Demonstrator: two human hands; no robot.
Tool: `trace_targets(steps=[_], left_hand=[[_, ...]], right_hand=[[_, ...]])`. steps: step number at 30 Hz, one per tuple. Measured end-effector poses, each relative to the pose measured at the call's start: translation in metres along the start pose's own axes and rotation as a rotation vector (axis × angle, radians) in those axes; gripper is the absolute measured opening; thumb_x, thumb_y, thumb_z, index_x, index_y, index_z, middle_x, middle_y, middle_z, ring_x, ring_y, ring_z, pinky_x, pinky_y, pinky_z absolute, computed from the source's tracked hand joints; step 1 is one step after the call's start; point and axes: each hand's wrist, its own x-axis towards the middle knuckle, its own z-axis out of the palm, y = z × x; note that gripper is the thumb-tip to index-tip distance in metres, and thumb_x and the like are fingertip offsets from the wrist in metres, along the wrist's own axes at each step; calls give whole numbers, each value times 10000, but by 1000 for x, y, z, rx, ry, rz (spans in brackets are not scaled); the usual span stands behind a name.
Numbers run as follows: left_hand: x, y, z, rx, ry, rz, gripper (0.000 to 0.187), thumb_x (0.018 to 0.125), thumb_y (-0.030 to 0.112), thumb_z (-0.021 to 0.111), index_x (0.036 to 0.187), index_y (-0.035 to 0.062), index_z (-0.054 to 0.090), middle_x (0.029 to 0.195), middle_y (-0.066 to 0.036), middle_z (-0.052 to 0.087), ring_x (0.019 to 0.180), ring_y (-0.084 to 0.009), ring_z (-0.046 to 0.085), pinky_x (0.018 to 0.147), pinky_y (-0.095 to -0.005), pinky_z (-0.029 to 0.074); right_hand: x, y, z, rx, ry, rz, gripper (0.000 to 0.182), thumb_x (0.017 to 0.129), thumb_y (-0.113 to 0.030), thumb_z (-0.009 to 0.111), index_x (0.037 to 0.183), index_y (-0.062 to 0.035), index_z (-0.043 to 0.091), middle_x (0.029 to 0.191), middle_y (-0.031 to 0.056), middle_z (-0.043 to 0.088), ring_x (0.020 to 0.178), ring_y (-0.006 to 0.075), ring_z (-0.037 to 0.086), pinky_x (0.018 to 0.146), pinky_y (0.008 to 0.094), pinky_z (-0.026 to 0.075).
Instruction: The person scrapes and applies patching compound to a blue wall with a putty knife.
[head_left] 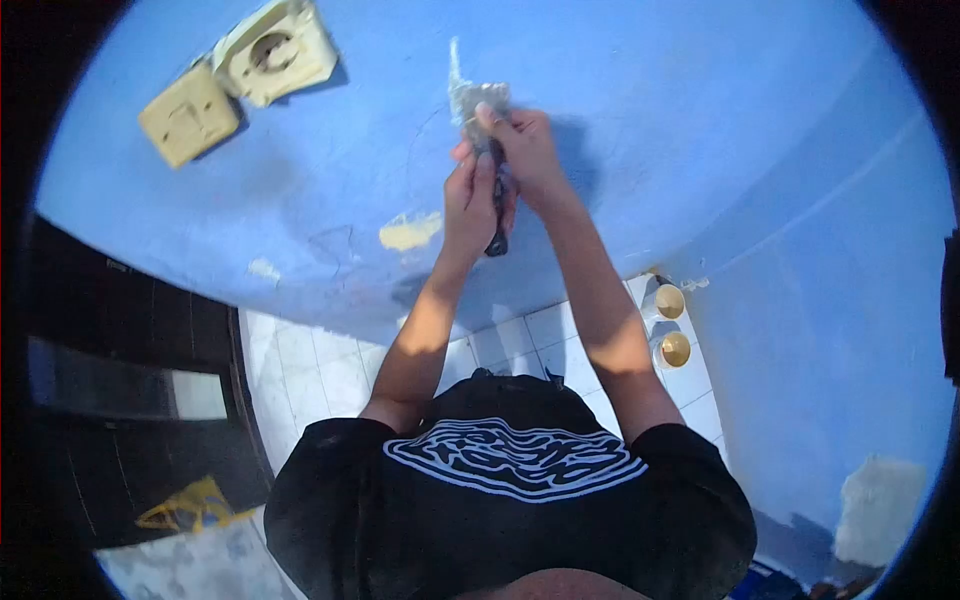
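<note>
Head view looks down the person's own chest toward a blue wall, and both arms are raised so the hands meet against it. The right hand sits higher, its fingers curled together over the grey, filler-smeared blade of a putty knife, one fingertip pressed flat on the metal; that seems meant to bear the blade against the plaster. The left hand is just below it, fingers wrapped shut round the dark handle, whose end sticks out beneath the palm, so this hand likely steers while the other pushes. A thin pale streak runs up the wall from the blade's top edge.

Left of the knife and a little lower is a yellowish patch where paint is gone. Far to the upper left of the knife, a cream socket and switch hang askew off the wall. Below and right of the knife, two small round tins stand on the white tiled floor close to the wall's foot.
</note>
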Motion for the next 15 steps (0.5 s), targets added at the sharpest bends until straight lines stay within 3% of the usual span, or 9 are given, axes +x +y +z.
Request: trace_targets(steps=[2,6,13,15], left_hand=[[0,1,2,38,-38,91,374,1065,275,390,832,22,539,617,-50,539,398,-127,480,351,-275,393],[0,10,11,119,58,38,334,1057,228,393,831,29,539,618,-47,540,429,-120,488,362,-272,394],[-7,23,21,118,48,46,300,1065,237,372,882,36,497,625,-53,539,423,-113,476,361,-266,400],[-12,23,24,95,69,10,300,1067,247,368,889,37,488,619,-46,522,418,-110,462,351,-262,391]], right_hand=[[-1,-7,0,-57,6,-16,400,986,-351,572,849,5,695,752,102,711,560,120,625,465,261,496],[-1,-17,-2,-50,-56,31,398,991,-329,551,874,27,688,790,124,716,496,103,605,353,236,448],[-3,-28,-6,6,-184,100,441,997,-337,535,878,67,666,805,174,710,498,148,633,327,266,484],[-3,-21,-2,50,-118,32,422,995,-326,547,895,68,664,810,182,710,497,158,632,348,274,487]])
